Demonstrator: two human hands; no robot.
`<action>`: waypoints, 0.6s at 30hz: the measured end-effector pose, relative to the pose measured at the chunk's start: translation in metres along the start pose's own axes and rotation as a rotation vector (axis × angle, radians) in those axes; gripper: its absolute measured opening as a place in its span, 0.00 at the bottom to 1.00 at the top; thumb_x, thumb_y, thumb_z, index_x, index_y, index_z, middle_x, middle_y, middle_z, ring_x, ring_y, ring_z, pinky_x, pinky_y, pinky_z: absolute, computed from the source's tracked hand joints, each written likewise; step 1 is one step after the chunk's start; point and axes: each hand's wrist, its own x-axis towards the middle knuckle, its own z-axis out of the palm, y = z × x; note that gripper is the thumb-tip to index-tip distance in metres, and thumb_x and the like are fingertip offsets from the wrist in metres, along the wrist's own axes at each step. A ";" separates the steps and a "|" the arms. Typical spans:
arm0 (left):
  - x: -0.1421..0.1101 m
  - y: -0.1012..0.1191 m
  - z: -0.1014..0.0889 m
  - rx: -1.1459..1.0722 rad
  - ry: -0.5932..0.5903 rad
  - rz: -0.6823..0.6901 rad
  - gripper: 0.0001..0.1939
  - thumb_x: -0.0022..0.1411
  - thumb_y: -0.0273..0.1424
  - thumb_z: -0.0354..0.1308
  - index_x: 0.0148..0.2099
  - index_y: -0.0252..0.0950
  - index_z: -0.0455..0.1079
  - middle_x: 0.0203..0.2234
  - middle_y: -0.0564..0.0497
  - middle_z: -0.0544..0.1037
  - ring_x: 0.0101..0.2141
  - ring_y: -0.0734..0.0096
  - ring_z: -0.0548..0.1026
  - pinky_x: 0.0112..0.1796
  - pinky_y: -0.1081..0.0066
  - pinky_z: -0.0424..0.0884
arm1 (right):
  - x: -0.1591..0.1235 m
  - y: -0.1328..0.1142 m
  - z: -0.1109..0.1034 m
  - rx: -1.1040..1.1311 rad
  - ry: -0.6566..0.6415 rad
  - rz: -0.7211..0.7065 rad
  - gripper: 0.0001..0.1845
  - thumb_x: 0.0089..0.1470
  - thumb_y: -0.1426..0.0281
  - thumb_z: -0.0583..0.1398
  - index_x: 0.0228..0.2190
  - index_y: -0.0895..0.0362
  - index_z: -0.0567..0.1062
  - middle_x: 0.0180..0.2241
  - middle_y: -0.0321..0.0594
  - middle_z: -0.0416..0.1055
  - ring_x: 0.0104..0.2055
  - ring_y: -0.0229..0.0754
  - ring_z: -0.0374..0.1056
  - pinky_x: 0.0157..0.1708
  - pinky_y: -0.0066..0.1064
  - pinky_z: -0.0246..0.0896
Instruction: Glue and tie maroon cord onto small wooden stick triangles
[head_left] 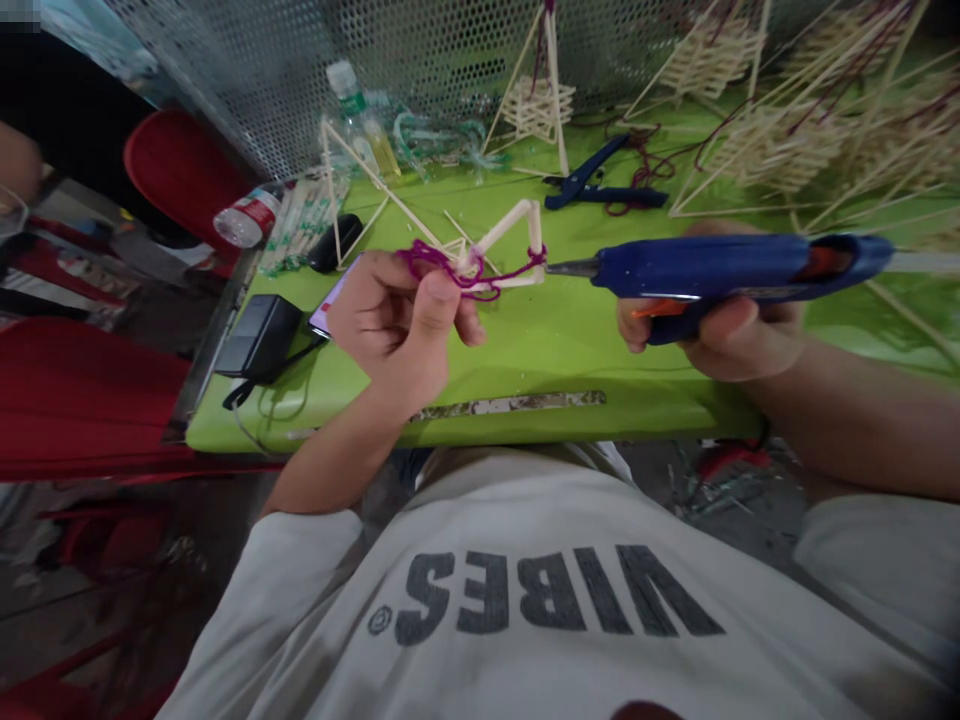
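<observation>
My left hand (pixel 409 325) pinches a small frame of pale wooden sticks (pixel 508 230) together with a bundle of purple yarn (pixel 427 262). A strand of the yarn runs across to the frame's right corner and wraps round the stick there. My right hand (pixel 739 335) is closed round the handle of a blue glue gun (pixel 697 268), with a finger at its orange trigger (pixel 660 306). The gun's metal nozzle points left, its tip right by the yarn-wrapped corner. Whether tip and corner touch, I cannot tell.
On the green table (pixel 555 350) lie blue cutting pliers (pixel 600 180), a black adapter (pixel 259 338) and a phone (pixel 327 305). A bottle (pixel 364 120) stands by the perforated metal panel (pixel 300 75). Several stick structures (pixel 780 140) crowd the back right. Red chairs (pixel 82 390) are at the left.
</observation>
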 end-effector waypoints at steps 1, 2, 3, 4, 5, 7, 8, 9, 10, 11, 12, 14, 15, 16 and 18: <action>0.001 -0.001 0.000 0.001 0.001 -0.006 0.29 0.75 0.48 0.83 0.36 0.40 0.69 0.22 0.65 0.80 0.18 0.82 0.77 0.20 0.82 0.73 | 0.000 0.001 0.000 0.010 0.022 0.002 0.21 0.71 0.54 0.77 0.53 0.58 0.93 0.31 0.47 0.85 0.20 0.45 0.78 0.14 0.33 0.71; 0.002 -0.002 -0.001 0.002 0.001 -0.010 0.29 0.75 0.49 0.82 0.36 0.40 0.69 0.22 0.65 0.78 0.18 0.82 0.77 0.20 0.82 0.73 | 0.000 0.001 0.001 0.018 0.038 0.002 0.21 0.70 0.53 0.77 0.52 0.57 0.93 0.31 0.46 0.85 0.20 0.45 0.77 0.13 0.32 0.70; 0.002 -0.003 -0.001 0.005 -0.006 -0.016 0.29 0.75 0.49 0.82 0.36 0.40 0.69 0.22 0.65 0.78 0.18 0.82 0.77 0.19 0.83 0.73 | 0.000 0.001 0.001 0.023 0.044 0.002 0.21 0.70 0.53 0.77 0.52 0.57 0.93 0.30 0.45 0.84 0.19 0.45 0.77 0.13 0.32 0.69; 0.003 -0.003 -0.002 0.009 -0.012 -0.021 0.29 0.76 0.50 0.81 0.37 0.40 0.69 0.22 0.65 0.77 0.18 0.82 0.76 0.19 0.83 0.73 | 0.000 0.001 0.001 0.025 0.035 0.004 0.21 0.71 0.54 0.76 0.52 0.57 0.93 0.30 0.45 0.83 0.20 0.45 0.78 0.13 0.32 0.70; 0.004 -0.003 -0.002 0.016 -0.021 -0.026 0.28 0.76 0.50 0.81 0.37 0.40 0.69 0.22 0.65 0.77 0.18 0.82 0.76 0.19 0.83 0.73 | 0.001 0.000 0.001 0.026 0.019 0.003 0.20 0.71 0.54 0.76 0.53 0.57 0.94 0.30 0.45 0.83 0.21 0.45 0.78 0.13 0.32 0.70; 0.005 -0.004 -0.003 0.043 -0.040 -0.043 0.28 0.77 0.52 0.79 0.37 0.40 0.70 0.23 0.64 0.78 0.18 0.82 0.76 0.18 0.83 0.72 | 0.002 -0.003 0.001 0.016 -0.014 0.013 0.20 0.72 0.55 0.75 0.54 0.58 0.94 0.31 0.45 0.83 0.22 0.46 0.79 0.14 0.33 0.71; 0.005 -0.005 -0.004 0.062 -0.049 -0.055 0.29 0.77 0.53 0.79 0.37 0.40 0.70 0.23 0.64 0.78 0.18 0.82 0.76 0.18 0.83 0.72 | 0.002 -0.004 0.002 0.010 -0.017 0.021 0.21 0.73 0.54 0.74 0.54 0.58 0.94 0.31 0.45 0.83 0.22 0.46 0.79 0.14 0.34 0.71; 0.005 -0.005 -0.004 0.083 -0.055 -0.068 0.30 0.76 0.55 0.78 0.37 0.41 0.70 0.23 0.64 0.77 0.17 0.82 0.75 0.18 0.83 0.72 | 0.001 -0.005 0.002 0.001 -0.004 0.032 0.22 0.72 0.52 0.75 0.53 0.57 0.94 0.31 0.45 0.83 0.21 0.46 0.78 0.14 0.35 0.70; 0.005 -0.005 -0.004 0.101 -0.058 -0.078 0.31 0.76 0.57 0.78 0.37 0.41 0.69 0.23 0.64 0.76 0.17 0.82 0.75 0.18 0.83 0.71 | 0.000 -0.005 0.003 -0.010 0.015 0.045 0.22 0.71 0.51 0.75 0.52 0.55 0.94 0.31 0.45 0.83 0.21 0.46 0.77 0.13 0.36 0.68; 0.005 -0.006 -0.005 0.112 -0.061 -0.087 0.32 0.75 0.58 0.78 0.36 0.41 0.68 0.22 0.64 0.75 0.17 0.83 0.74 0.17 0.83 0.71 | -0.002 -0.005 0.004 -0.024 0.033 0.062 0.22 0.70 0.49 0.76 0.51 0.53 0.94 0.32 0.44 0.83 0.20 0.46 0.75 0.12 0.37 0.67; 0.005 -0.006 -0.005 0.110 -0.063 -0.091 0.33 0.75 0.59 0.78 0.36 0.41 0.67 0.22 0.64 0.75 0.16 0.83 0.73 0.17 0.83 0.70 | -0.004 -0.004 0.004 -0.038 0.058 0.076 0.21 0.69 0.48 0.76 0.51 0.50 0.94 0.32 0.43 0.83 0.19 0.46 0.74 0.11 0.38 0.65; 0.005 -0.007 -0.005 0.075 -0.067 -0.103 0.32 0.75 0.56 0.79 0.35 0.41 0.67 0.22 0.64 0.75 0.16 0.83 0.72 0.17 0.83 0.69 | -0.009 0.000 0.003 -0.068 0.096 0.117 0.20 0.66 0.45 0.78 0.49 0.45 0.94 0.32 0.42 0.84 0.19 0.45 0.72 0.11 0.40 0.64; 0.005 -0.007 -0.005 0.045 -0.068 -0.108 0.31 0.75 0.54 0.80 0.35 0.41 0.68 0.22 0.63 0.76 0.16 0.83 0.73 0.16 0.83 0.69 | -0.012 0.003 0.002 -0.077 0.108 0.140 0.20 0.64 0.44 0.78 0.48 0.43 0.93 0.33 0.42 0.84 0.19 0.45 0.71 0.11 0.41 0.63; 0.005 -0.007 -0.005 0.015 -0.071 -0.114 0.30 0.76 0.51 0.81 0.35 0.41 0.69 0.23 0.63 0.78 0.17 0.82 0.74 0.16 0.83 0.68 | -0.015 0.006 0.000 -0.076 0.120 0.158 0.21 0.63 0.42 0.79 0.47 0.41 0.93 0.33 0.41 0.85 0.18 0.45 0.70 0.11 0.42 0.64; 0.007 -0.009 -0.005 -0.019 -0.083 -0.137 0.29 0.76 0.50 0.81 0.35 0.41 0.70 0.24 0.62 0.79 0.18 0.81 0.75 0.15 0.82 0.67 | -0.018 0.009 -0.004 -0.044 0.150 0.150 0.21 0.62 0.44 0.80 0.50 0.39 0.91 0.35 0.40 0.87 0.18 0.44 0.69 0.12 0.41 0.64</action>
